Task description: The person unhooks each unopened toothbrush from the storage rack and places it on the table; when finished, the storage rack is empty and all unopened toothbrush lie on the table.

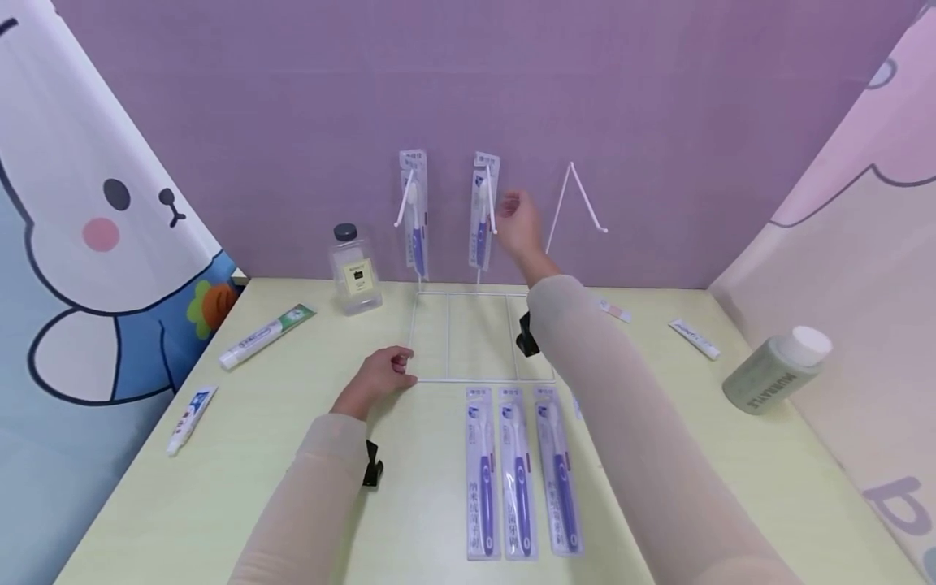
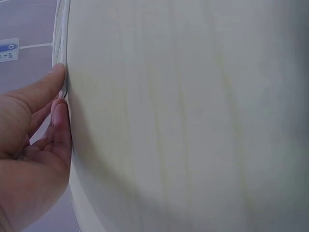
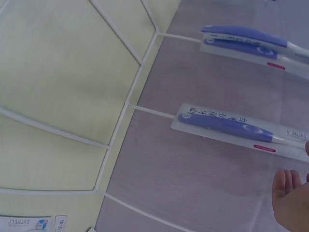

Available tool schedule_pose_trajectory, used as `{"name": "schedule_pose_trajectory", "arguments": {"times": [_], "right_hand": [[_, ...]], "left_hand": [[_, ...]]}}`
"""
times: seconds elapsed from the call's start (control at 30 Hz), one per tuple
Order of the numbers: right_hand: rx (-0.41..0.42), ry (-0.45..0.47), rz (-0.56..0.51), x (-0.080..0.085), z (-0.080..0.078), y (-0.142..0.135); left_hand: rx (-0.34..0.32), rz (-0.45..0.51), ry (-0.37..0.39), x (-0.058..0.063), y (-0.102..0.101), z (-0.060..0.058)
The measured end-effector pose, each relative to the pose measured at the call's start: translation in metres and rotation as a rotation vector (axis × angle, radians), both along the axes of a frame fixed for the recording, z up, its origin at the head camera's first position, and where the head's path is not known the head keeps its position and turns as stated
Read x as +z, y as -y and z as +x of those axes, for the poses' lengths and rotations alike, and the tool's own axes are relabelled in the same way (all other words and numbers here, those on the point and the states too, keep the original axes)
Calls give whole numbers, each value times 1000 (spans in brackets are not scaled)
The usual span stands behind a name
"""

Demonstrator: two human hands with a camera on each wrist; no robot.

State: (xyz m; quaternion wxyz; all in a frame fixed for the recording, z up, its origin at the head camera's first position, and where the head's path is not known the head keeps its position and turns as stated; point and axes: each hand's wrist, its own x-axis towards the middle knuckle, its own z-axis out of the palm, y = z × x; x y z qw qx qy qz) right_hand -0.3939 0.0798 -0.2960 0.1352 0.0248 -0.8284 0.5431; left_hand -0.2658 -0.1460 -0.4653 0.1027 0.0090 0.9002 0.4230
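A white wire display rack (image 1: 464, 379) stands on the table with hooks rising at its back. At its front left corner my left hand (image 1: 382, 374) pinches the wire between thumb and fingers, also seen in the left wrist view. A packaged purple toothbrush (image 1: 480, 215) hangs on the middle hook. Right beside it is my right hand (image 1: 521, 223), fingers loosely bent; the right wrist view cuts off part of this hand. More packaged toothbrushes (image 3: 241, 48) overlap on the left hook. The right hook (image 1: 587, 199) carries nothing. Several packaged toothbrushes (image 1: 517, 479) lie before the rack.
Left of the rack stand a clear dark-capped bottle (image 1: 356, 276) and lie two toothpaste tubes, one large (image 1: 265, 336), one small (image 1: 192, 420). At right are a small tube (image 1: 694, 339) and a tilted grey-green bottle (image 1: 773, 372). A purple backdrop (image 1: 658, 146) rises behind.
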Motion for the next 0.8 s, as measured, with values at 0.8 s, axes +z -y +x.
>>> {"name": "schedule_pose_trajectory", "arguments": {"times": [0.8], "right_hand": [[-58, -13, -34, 19, -3, 19]], "left_hand": [[3, 0, -9, -1, -1, -2]]}}
